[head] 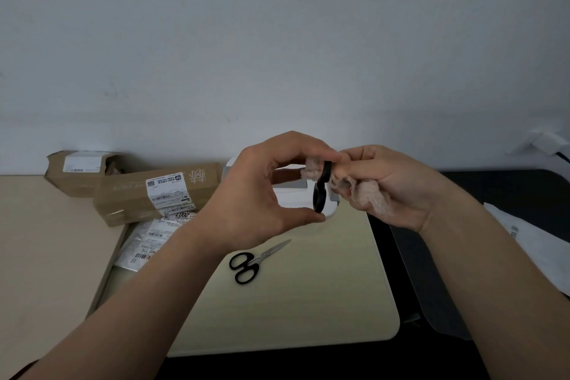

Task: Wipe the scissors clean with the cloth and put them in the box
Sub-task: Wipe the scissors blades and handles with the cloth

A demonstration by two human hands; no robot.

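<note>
Both hands are raised above the pale counter, meeting in the middle of the view. The left hand is curled into a wide C: its fingers pinch the upper loop and its thumb props the lower loop of a pair of black-handled scissors, held with the handles stacked one above the other. The right hand is closed around a crumpled pinkish cloth, gripping it in the palm, with the fingertips pressing a fold of it against the scissors just beside the handles. The blades are hidden behind the cloth and the right hand, so their position cannot be told. A second pair of scissors, also black-handled and closed, lies flat on the counter below the hands, its tip pointing up and to the right. Behind the hands stands a white box, partly covered by them. To the left lie two cardboard parcels with printed labels, and in front of them some plastic mailers with barcodes.
</note>
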